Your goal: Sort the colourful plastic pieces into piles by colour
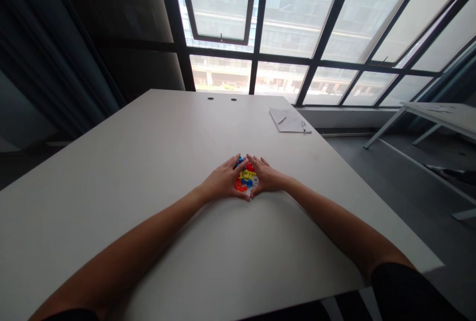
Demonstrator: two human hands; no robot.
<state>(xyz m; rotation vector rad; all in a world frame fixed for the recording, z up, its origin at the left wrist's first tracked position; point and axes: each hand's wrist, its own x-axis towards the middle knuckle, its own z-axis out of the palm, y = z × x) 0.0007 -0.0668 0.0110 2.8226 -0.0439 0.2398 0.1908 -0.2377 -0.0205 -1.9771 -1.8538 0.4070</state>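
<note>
A small heap of colourful plastic pieces [247, 176], in red, yellow, blue, orange and white, lies on the white table [238, 241]. Around its left side curves my left hand [222, 180], thumb and fingers spread apart. My right hand [268, 177] curves around the right side in the same way. The two thumbs meet or nearly meet at the near edge of the heap, and the fingertips come close together at its far edge. Parts of the heap are hidden behind the fingers, and the exact kind of the pieces is too small to tell.
Toward the table's far right edge lie sheets of paper [286, 122] with a pen [282, 120] and another pen-like item [304, 127] on them. Two round cable holes sit near the far edge. Beyond are large windows [297, 9]; another table [439, 115] stands at right.
</note>
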